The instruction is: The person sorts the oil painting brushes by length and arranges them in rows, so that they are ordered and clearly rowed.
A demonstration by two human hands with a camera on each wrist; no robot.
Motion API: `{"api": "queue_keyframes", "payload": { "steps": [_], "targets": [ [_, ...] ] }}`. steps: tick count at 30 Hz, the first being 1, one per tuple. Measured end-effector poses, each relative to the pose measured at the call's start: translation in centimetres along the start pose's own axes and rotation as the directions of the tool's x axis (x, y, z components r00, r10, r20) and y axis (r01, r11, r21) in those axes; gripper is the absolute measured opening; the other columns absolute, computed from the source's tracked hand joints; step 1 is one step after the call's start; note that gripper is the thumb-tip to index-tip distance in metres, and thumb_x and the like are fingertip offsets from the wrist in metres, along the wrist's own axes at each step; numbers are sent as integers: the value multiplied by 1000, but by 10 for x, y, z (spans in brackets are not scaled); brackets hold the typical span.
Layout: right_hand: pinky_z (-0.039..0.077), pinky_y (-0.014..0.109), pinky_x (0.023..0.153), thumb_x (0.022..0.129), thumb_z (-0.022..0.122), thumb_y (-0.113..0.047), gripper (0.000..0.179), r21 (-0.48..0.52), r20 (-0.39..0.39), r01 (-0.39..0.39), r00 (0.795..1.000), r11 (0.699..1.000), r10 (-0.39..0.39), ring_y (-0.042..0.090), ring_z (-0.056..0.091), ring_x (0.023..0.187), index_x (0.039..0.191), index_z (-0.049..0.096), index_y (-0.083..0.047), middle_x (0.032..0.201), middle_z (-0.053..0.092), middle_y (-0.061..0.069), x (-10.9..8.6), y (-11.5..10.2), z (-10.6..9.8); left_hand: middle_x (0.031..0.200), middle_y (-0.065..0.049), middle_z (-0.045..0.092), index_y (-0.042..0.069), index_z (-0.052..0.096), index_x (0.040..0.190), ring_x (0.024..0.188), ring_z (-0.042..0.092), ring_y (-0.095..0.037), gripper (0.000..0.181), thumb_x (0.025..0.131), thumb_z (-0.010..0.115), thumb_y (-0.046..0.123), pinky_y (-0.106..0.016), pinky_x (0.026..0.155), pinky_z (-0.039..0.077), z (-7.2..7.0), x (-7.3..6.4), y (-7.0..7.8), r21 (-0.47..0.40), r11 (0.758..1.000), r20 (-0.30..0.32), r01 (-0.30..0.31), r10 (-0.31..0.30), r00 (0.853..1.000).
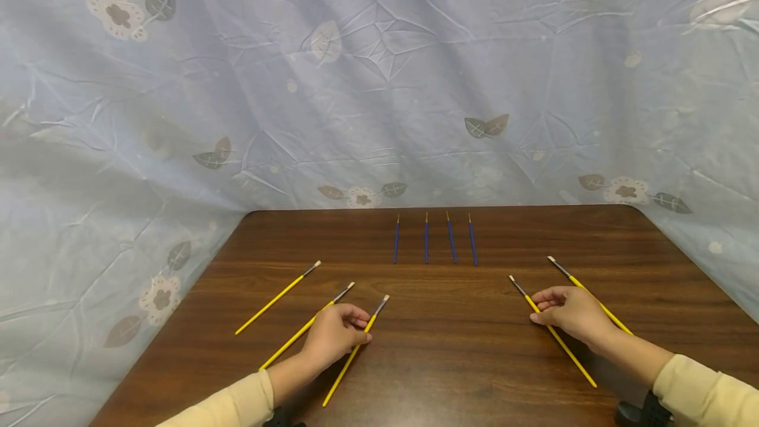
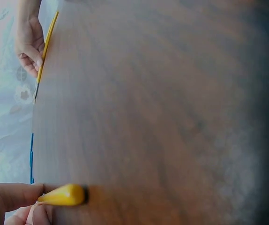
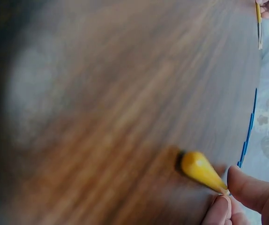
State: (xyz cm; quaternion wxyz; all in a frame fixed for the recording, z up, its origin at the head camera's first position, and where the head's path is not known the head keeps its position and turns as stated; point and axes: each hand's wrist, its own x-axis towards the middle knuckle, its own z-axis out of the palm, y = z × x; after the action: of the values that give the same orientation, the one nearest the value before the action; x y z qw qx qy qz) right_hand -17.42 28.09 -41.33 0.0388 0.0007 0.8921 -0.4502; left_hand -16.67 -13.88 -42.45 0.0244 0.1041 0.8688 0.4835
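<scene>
My left hand [image 1: 334,331] pinches a yellow-handled paintbrush [image 1: 346,369] between thumb and fingers, its pale bristles pointing away from me. In the left wrist view the handle end [image 2: 69,195] of that brush looms close. On the right, my right hand [image 1: 574,315] pinches another yellow paintbrush [image 1: 569,352] near its metal collar, bristles toward the far left. Its handle end [image 3: 200,168] shows large in the right wrist view. Beneath or just behind the left hand lies a second yellow brush [image 1: 288,344], partly covered. One more yellow brush [image 1: 611,313] lies beyond the right hand.
Several thin blue paintbrushes [image 1: 426,242] lie in a row near the table's far edge, tips away from me. At the far left lies a yellow paintbrush [image 1: 273,302]. The brown wooden table [image 1: 439,341] meets a flower-patterned curtain [image 1: 379,104] behind and at both sides.
</scene>
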Motion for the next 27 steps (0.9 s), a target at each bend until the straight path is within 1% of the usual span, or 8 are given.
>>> {"api": "queue_keyframes", "payload": {
  "steps": [7, 14, 16, 22, 27],
  "targets": [
    [53, 24, 62, 79, 80, -10, 38, -6, 9, 10, 1000, 1000, -10, 18, 59, 82, 108, 65, 10, 94, 65, 10, 0, 1, -3, 77, -1, 68, 2, 71, 87, 55, 60, -10, 18, 72, 80, -2, -24, 45, 52, 1, 2, 0, 45, 999, -34, -23, 25, 999],
    [53, 24, 60, 78, 81, -10, 37, -13, -8, -2, 1000, 1000, 2, 17, 60, 80, 107, 67, 9, 90, 67, 7, 0, 3, -4, 74, 4, 70, 7, 73, 83, 63, 62, -6, 17, 69, 82, 3, -23, 54, 51, 2, 4, -2, 142, 989, -71, -52, 62, 996],
    [53, 24, 60, 79, 81, -10, 37, -12, -6, -3, 1000, 1000, 3, 17, 60, 80, 107, 67, 9, 89, 67, 6, -1, 3, -4, 74, 5, 69, 7, 74, 83, 64, 63, -6, 17, 69, 82, 3, -24, 57, 51, 2, 4, -3, 150, 987, -76, -54, 66, 995],
    [54, 25, 60, 80, 79, -9, 35, -4, 3, -16, 1000, 1000, 16, 17, 61, 78, 108, 67, 9, 88, 67, 5, 0, 3, -4, 72, 5, 68, 7, 73, 82, 65, 62, -7, 15, 70, 80, 1, -24, 57, 52, 2, 4, -3, 139, 989, -77, -41, 52, 996],
    [56, 29, 64, 84, 75, -9, 35, 27, 38, -40, 999, 999, 39, 18, 63, 80, 112, 65, 10, 89, 66, 6, 0, 0, -7, 72, 2, 67, 4, 73, 83, 61, 60, -9, 14, 71, 77, -2, -22, 51, 49, -2, 4, 1, 75, 997, -52, -10, 14, 999]
  ]
}}
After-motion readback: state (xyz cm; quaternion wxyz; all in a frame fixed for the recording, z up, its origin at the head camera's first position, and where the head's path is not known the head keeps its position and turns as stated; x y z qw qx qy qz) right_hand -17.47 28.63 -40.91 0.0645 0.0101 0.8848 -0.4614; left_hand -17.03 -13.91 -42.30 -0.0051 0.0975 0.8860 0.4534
